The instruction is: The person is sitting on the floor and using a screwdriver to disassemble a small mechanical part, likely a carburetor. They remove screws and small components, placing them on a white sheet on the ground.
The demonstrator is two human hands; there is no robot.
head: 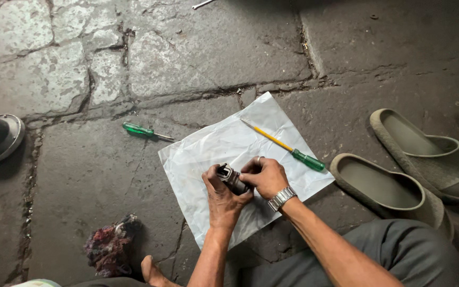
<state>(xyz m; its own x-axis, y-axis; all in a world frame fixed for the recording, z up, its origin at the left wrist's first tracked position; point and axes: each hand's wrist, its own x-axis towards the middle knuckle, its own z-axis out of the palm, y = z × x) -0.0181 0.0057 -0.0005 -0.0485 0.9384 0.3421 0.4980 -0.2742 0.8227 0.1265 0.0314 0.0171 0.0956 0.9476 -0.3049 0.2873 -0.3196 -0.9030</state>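
Cracked stone floor (197, 58), white sheet (213, 149) laid flat on it, likely to catch small parts. Dark metal part (231, 178) is held just above the sheet. I see left hand (222, 197) wrapped around it, fingers curled tight; right hand (265, 177) pinching its upper end. Yellow-shafted screwdriver (285, 145) rests on the sheet, short green screwdriver (145, 131) off it. Slippers (383, 186) beside.

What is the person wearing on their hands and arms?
Both arms are bare, with no sleeves and no gloves. The right hand has a silver ring on one finger and a silver metal-link wristwatch on the wrist. The left hand wears nothing.
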